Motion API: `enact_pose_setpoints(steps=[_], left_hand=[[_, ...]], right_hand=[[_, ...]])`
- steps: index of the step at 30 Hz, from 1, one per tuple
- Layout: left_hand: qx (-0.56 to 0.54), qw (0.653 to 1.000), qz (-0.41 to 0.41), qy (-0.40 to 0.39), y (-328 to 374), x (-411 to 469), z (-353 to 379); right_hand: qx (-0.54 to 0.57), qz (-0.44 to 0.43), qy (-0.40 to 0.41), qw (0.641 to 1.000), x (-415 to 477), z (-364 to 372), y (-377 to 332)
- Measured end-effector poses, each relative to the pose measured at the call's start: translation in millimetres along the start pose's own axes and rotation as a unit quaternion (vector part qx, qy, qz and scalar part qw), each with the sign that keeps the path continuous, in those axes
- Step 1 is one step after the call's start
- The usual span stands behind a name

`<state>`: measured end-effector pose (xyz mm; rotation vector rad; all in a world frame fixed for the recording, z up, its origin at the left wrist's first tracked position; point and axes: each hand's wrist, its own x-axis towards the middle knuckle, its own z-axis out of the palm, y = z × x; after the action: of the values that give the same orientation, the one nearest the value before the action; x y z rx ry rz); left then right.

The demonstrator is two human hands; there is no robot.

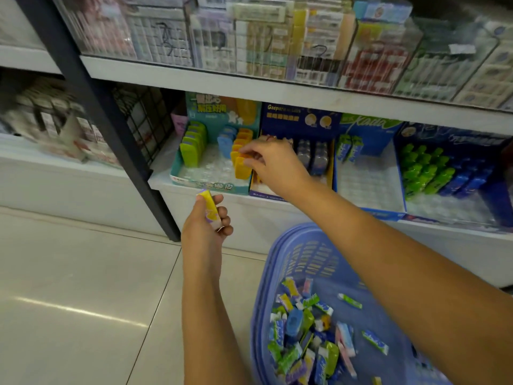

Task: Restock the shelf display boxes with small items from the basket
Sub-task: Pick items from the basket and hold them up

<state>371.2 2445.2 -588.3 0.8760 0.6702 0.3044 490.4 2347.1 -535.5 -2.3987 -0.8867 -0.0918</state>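
A teal display box (194,180) on the lower shelf holds rows of green, blue and orange erasers. My right hand (270,162) reaches into it and pinches an orange eraser (241,166) at the front of the orange row. In front of the shelf edge, below the box, my left hand (206,226) grips a yellow-and-purple wrapped eraser (211,208). A blue plastic basket (302,254) on the floor at lower right holds several loose small items in green, blue, pink and yellow wrappers.
To the right stand a dark blue display box (301,118), a blue box (369,187) with a mostly bare white tray, and a box of green and blue items (435,173). A black upright post (91,107) stands left. Clear bins fill the upper shelf.
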Motion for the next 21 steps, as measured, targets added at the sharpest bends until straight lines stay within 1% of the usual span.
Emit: enact_pose_setpoints(steps=[2,6,10,14,16,18,21], left_hand=[[-0.002,1.000,-0.003,-0.006,-3.4,1.6,-2.4],[-0.018,0.999,-0.014,-0.023,-7.9,4.5,-2.4],[-0.036,0.998,-0.018,-0.040,-7.3,8.4,-5.1],[-0.040,0.998,-0.014,-0.052,-9.9,11.5,-7.6],[-0.039,0.998,-0.019,-0.054,-11.6,12.8,-6.7],[-0.041,0.998,-0.029,-0.049,-12.4,14.4,-5.6],[-0.050,0.997,-0.039,-0.044,-12.1,17.3,-4.9]], right_hand=[[-0.017,-0.010,-0.004,1.000,4.7,2.3,-0.1],[-0.076,-0.048,-0.058,0.994,14.7,6.5,-6.1],[-0.041,-0.031,-0.008,0.999,8.8,7.1,-0.2],[-0.051,-0.052,-0.014,0.997,3.0,16.0,3.6],[-0.041,-0.035,-0.010,0.998,6.7,19.9,5.1],[-0.002,0.000,-0.005,1.000,11.1,22.4,8.5],[0.028,0.045,-0.013,0.999,15.0,29.2,8.8]])
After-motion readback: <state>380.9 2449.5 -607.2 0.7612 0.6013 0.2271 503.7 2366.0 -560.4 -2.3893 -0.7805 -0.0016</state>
